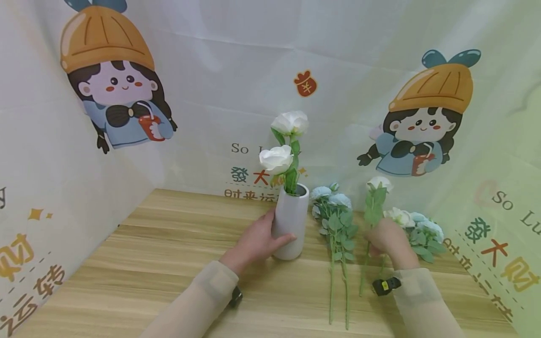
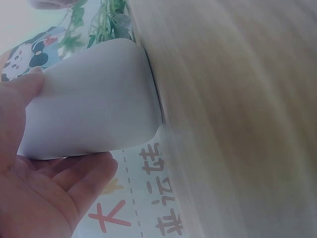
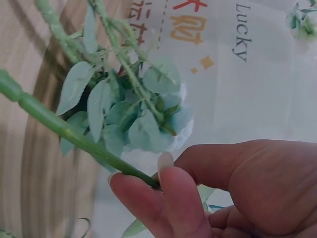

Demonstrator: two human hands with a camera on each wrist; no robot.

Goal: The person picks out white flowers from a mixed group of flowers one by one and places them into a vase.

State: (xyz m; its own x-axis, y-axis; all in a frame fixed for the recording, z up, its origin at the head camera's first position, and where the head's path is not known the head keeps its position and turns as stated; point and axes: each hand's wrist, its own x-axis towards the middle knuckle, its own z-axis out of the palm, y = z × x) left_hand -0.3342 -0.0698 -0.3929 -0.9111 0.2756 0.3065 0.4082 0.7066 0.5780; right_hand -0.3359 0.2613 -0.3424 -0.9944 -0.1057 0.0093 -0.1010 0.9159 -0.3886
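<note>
A tall white vase [image 1: 290, 225] stands on the table with two white roses [image 1: 276, 159] in it, one above the other. My left hand [image 1: 258, 241] grips the vase from its left side, thumb across the front; in the left wrist view the fingers [image 2: 94, 178] curl behind it. To the right, my right hand [image 1: 386, 239] pinches the green stem [image 3: 74, 136] of another white rose [image 1: 379, 184], which is upright with its bloom above the hand. The stem's lower end points down toward the table.
Blue flowers [image 1: 334, 206] with long stems lie just right of the vase. Behind the right hand lie a white flower [image 1: 399, 217] and more blue flowers [image 1: 427, 230]. A printed cloth [image 1: 203, 94] hangs behind the wooden table [image 1: 139, 263].
</note>
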